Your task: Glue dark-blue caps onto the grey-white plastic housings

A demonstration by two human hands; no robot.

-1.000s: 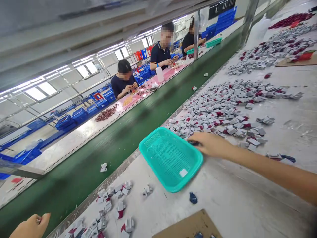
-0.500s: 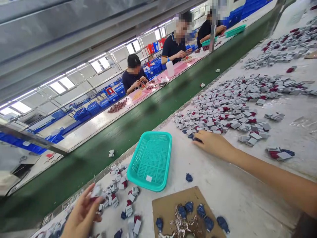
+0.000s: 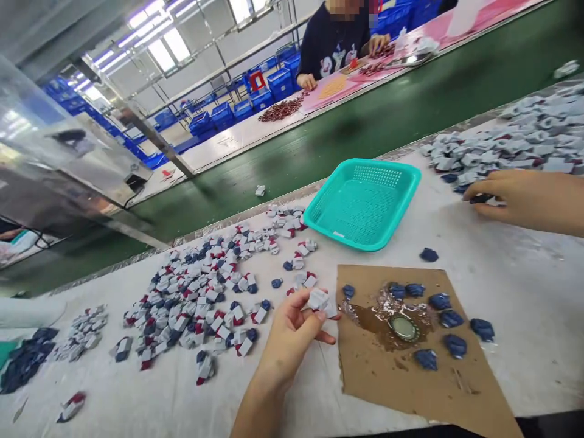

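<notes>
Legible text: we read none. Small white label (image 3: 338,234), one, on the green basket (image 3: 365,210) beyond our left fingers (image 3: 311,327); any print too small to read.

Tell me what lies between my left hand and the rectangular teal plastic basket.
The head view shows several small grey, red and blue pieces between the left hand and basket.

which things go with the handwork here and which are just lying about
Seemingly in use: grey piece in the left hand, dark piece in the right hand, blue pieces on the cardboard

Apparently just lying about: teal basket, blue crates
</notes>
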